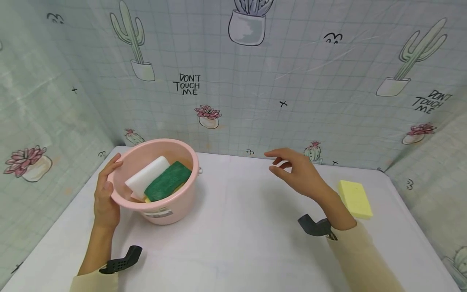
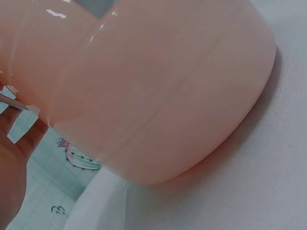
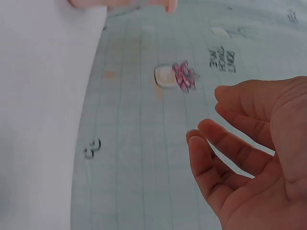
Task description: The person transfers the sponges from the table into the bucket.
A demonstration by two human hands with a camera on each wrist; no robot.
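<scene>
On the white counter [image 1: 233, 243], toward its back left corner, stands a pink plastic bucket [image 1: 171, 209], and the left hand [image 1: 106, 194] steadies it from the outside. The thumb hooks over the near left rim while the palm lies against the wall, a hold that would keep the light tub from sliding or tipping; the left wrist view shows only the bucket's curved side [image 2: 158, 96] filling the picture, with the edge of the palm at the lower left. How far the other fingers wrap round the far side cannot be told.

Inside the bucket a white sponge block [image 1: 147, 176] leans against the wall, and a green scouring pad [image 1: 168, 181] lies slanted beside it, partly over it, with a strip of yellow showing underneath.

The right hand [image 1: 299, 172] hovers above the middle of the counter, well apart from the bucket, palm turned leftward. Its fingers [image 3: 225, 148] are loosely spread and gently bent, holding nothing. Just beyond its wrist, near the right edge of the counter, a yellow sponge [image 1: 355, 198] lies flat on its own, within easy reach of that hand.
</scene>
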